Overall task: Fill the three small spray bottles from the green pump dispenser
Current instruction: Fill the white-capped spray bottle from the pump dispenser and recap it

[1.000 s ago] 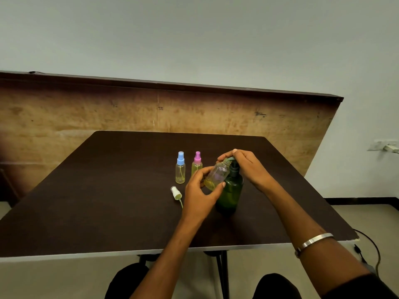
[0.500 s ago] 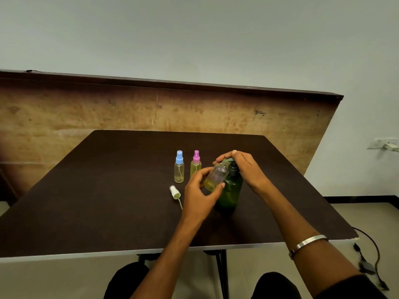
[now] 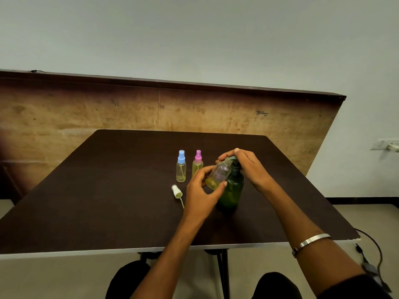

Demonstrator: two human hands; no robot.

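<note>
Uncapped small spray bottle (image 3: 219,174) held tilted, neck up-right, mouth right at spout of green pump dispenser (image 3: 231,190); some yellow liquid pooled at its low end, rest of body clear. Gripped by left hand (image 3: 201,193), thumb + fingers curled round lower body, off the table. Dispenser upright on dark table (image 3: 86,201), approx centre-right, just behind/right of tilted bottle, touching or nearly so; can't tell which. Right hand (image 3: 248,167) on top of pump head, fingers curled over it + over the spout; pump head mostly hidden under hand, so can't tell how far down it sits. Silver bangle (image 3: 311,241) on right wrist.

White spray cap (image 3: 176,191) w/ dip tube lying on its side on table, just left of left hand, apart from it. Behind that, blue-capped spray bottle (image 3: 181,167) + pink-capped spray bottle (image 3: 197,164) upright, side by side w/ small gap, both capped, both showing yellowish liquid. Pink one near left-hand fingertips, not touching.

Beyond table: brown wooden panel (image 3: 129,113) along far edge, pale wall above. Wall socket (image 3: 386,145) at far right. Dark cable (image 3: 375,255) on floor by table's near-right corner. Knees in dark fabric at bottom edge, table leg between them.
</note>
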